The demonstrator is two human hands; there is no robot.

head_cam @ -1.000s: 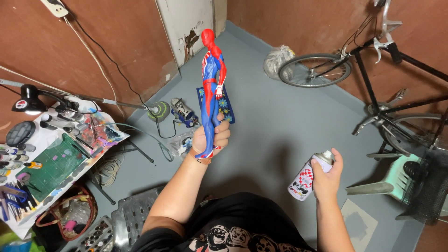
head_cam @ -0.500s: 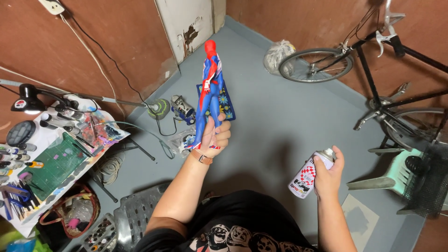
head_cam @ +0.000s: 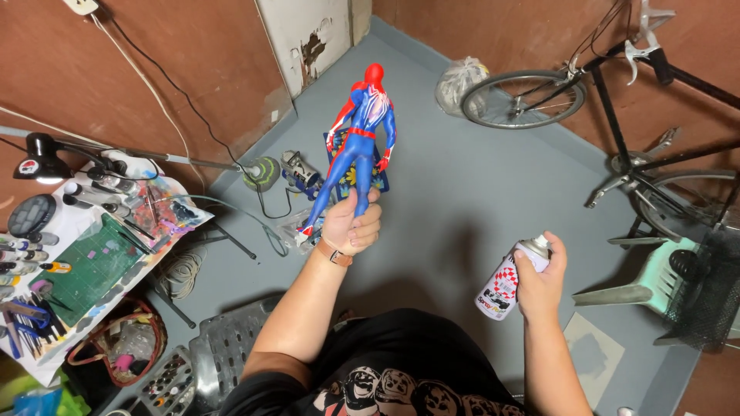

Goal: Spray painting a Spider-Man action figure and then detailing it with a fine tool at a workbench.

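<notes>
My left hand (head_cam: 351, 224) grips a red and blue action figure (head_cam: 358, 135) by one lower leg and holds it upright at arm's length over the grey floor, its back turned toward me. My right hand (head_cam: 539, 277) is wrapped around a white spray can (head_cam: 507, 280) with a red checkered label, index finger on the nozzle at its top. The can sits to the right of the figure and lower, well apart from it.
A cluttered work table (head_cam: 85, 262) with a green cutting mat, paints and a desk lamp (head_cam: 42, 162) stands at left. A bicycle (head_cam: 617, 115) leans at right beside a pale green plastic stool (head_cam: 655, 281). A grey crate (head_cam: 223, 347) and a basket (head_cam: 116, 347) sit near my legs.
The figure has turned in my left hand, from side-on to showing its back, and sits a little more to the right. The spray can hand has barely moved.
</notes>
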